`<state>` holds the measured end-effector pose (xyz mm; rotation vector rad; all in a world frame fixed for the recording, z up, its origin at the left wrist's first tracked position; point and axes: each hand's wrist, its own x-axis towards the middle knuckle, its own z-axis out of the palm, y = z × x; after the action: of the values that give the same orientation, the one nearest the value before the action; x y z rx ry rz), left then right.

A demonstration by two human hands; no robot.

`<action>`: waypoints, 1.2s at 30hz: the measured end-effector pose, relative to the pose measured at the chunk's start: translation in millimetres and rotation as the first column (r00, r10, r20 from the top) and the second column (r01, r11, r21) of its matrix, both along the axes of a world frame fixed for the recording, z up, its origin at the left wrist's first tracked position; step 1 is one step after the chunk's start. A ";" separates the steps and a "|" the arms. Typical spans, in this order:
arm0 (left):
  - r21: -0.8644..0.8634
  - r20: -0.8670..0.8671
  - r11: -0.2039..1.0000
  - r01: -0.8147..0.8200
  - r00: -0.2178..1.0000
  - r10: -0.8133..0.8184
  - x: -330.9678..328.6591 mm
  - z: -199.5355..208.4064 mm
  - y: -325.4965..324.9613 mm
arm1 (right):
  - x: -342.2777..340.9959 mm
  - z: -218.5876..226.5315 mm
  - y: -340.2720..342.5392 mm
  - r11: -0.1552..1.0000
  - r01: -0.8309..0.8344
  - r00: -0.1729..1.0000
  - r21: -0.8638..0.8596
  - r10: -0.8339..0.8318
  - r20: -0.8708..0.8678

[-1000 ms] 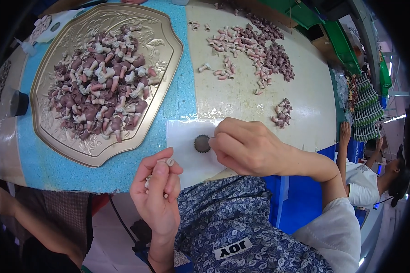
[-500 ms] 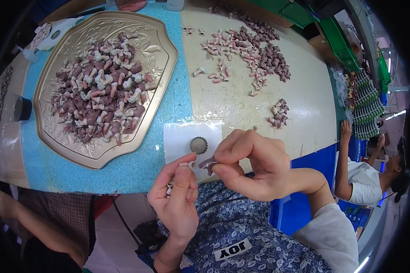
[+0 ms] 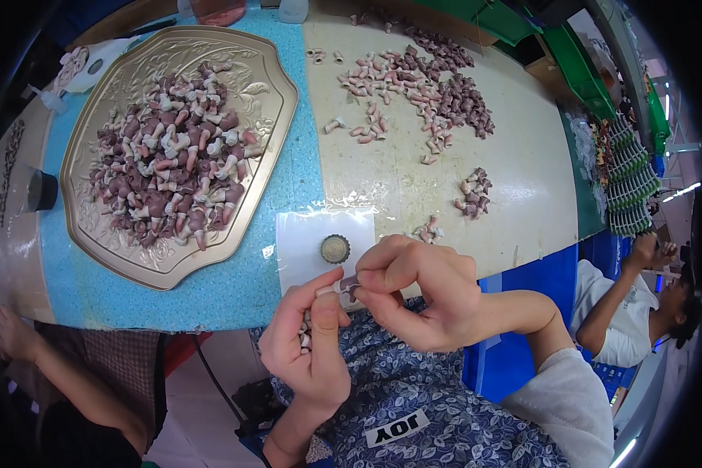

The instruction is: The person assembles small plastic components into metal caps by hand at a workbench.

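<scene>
My left hand (image 3: 313, 370) pinches a small pale tube-shaped piece (image 3: 327, 290) between thumb and fingers. Several more whitish pieces (image 3: 305, 338) are tucked in its curled fingers. My right hand (image 3: 429, 292) grips a small mauve-brown moulded piece (image 3: 351, 288) with thumb and forefinger. The two pieces meet end to end; how far one goes into the other is too small to tell. Just beyond them, a crimped bottle cap (image 3: 335, 249) rests on a white sheet (image 3: 296, 234).
A gold embossed tray (image 3: 269, 148) at left holds a heap of joined mauve and pale pieces. Loose pink pieces (image 3: 382, 74) and mauve pieces (image 3: 464, 105) lie at the back, a small cluster (image 3: 473, 193) nearer. Co-workers' arms show at left (image 3: 78, 390) and right (image 3: 612, 312).
The mauve piece, apart from the pale one before, now touches it as my hands have come together. Pieces beyond my right hand have come into sight. The right co-worker's hands moved nearer each other.
</scene>
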<state>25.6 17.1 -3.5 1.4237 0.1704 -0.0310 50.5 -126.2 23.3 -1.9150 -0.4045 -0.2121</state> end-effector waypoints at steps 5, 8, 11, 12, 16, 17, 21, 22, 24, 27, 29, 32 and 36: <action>0.362 0.174 0.907 0.217 0.940 -0.294 13.0 4.3 16.5 | -1.1 6.2 -1.5 0.998 -0.024 0.998 0.056 0.027 -0.048; 0.503 0.219 0.824 0.261 0.884 -0.414 19.4 8.5 17.4 | -3.3 10.0 -4.2 0.997 -0.043 0.997 0.066 0.048 -0.063; 0.454 0.278 0.857 0.243 0.875 -0.396 17.1 5.8 5.8 | -12.0 11.5 -7.9 0.997 -0.023 0.996 0.077 0.029 -0.082; 0.449 0.283 0.854 0.263 0.865 -0.415 16.0 4.5 2.5 | -16.1 10.7 -9.7 0.996 -0.005 0.995 0.093 0.015 -0.104; 0.447 0.221 0.847 0.287 0.882 -0.415 2.6 6.3 -7.3 | -24.7 6.9 -20.6 0.993 -0.022 0.994 0.117 0.034 -0.103; 0.388 0.120 0.858 0.338 0.904 -0.410 -1.6 7.3 -9.2 | -27.3 7.3 -29.7 0.995 0.005 0.995 0.103 0.005 -0.098; -0.717 -0.473 0.696 -0.031 0.756 -0.453 -9.5 21.7 -13.4 | -31.2 -3.3 -87.2 0.941 0.331 0.943 -0.075 -0.333 -0.015; -0.866 -0.460 0.460 -0.197 0.676 -0.576 -9.0 16.6 -8.2 | -31.9 -7.7 -101.9 0.901 0.395 0.906 -0.181 -0.414 -0.085; -0.846 -0.530 0.417 -0.332 0.606 -0.593 -13.3 17.2 -16.6 | -34.5 -18.0 -118.7 0.882 0.369 0.911 -0.292 -0.406 -0.073; -0.831 -0.553 0.362 -0.423 0.545 -0.630 -18.3 11.7 -20.4 | -33.0 -37.2 -131.8 0.849 0.353 0.918 -0.394 -0.395 -0.030; -0.825 -0.564 0.389 -0.409 0.562 -0.605 -18.9 11.8 -18.8 | -29.7 -40.6 -142.8 0.793 0.441 0.889 -0.419 -0.451 0.082; -0.819 -0.573 0.423 -0.388 0.594 -0.565 -17.9 13.1 -11.2 | -22.1 -30.3 -146.2 0.734 0.475 0.860 -0.486 -0.503 0.081; -0.822 -0.559 0.457 -0.341 0.638 -0.529 -15.9 19.1 -5.4 | -20.6 -19.5 -127.8 0.815 0.366 0.928 -0.449 -0.353 0.114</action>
<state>9.7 11.7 15.6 0.1958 0.6843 -0.7822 29.9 -254.0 3.7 -2.4630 -0.1016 -0.4200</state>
